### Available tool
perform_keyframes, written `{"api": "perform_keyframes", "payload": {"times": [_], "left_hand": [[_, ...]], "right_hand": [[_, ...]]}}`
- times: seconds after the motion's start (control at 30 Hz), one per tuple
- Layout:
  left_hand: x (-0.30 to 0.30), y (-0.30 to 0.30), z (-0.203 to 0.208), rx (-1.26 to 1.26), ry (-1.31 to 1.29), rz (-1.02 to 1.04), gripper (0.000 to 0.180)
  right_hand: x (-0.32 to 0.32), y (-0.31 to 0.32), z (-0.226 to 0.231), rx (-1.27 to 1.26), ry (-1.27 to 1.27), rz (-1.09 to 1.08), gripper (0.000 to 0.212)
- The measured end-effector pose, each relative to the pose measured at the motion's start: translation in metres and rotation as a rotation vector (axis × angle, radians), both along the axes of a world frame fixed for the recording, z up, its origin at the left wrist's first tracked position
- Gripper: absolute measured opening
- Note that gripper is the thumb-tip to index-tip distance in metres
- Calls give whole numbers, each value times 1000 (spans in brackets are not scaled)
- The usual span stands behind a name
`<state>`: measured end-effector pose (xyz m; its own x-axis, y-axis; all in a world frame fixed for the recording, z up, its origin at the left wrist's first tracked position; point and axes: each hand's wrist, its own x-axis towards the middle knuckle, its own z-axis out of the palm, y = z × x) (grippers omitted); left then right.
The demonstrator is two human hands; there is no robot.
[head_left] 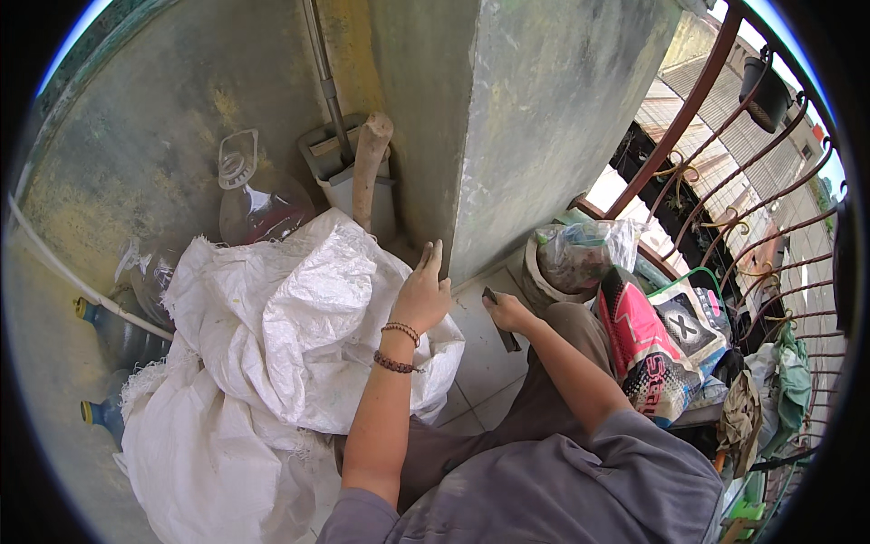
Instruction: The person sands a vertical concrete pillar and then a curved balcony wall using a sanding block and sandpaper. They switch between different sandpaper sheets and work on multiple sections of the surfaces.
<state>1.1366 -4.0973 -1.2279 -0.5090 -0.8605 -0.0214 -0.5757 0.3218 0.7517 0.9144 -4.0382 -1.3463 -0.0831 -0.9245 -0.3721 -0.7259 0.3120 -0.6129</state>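
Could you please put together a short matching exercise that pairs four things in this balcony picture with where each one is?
Things:
1. white sack
2. left hand
3. right hand
4. clear jug

Places:
a. holds a dark flat tool over the floor tiles
b. against the stained wall, behind the sack
c. heaped on the floor at the person's left
d. fingers up, by the pillar corner, at the sack's edge

Pairs: 1-c, 2-d, 3-a, 4-b
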Motion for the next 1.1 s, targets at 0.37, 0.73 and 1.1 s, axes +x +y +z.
{"api": "perform_keyframes", "payload": {"times": [0.37,0.73,1.1], "left_hand": [[-88,-43,76,-1206,-599,89,72],[-75,-64,-68,-1194,-1452,-290,82],[-100,20,-64,-152,-567,-29,62]], "right_hand": [[-8,18,10,136,2,159,43],[-22,20,14,166,-36,87,38],[-18,21,9,218,-16,73,35]]}}
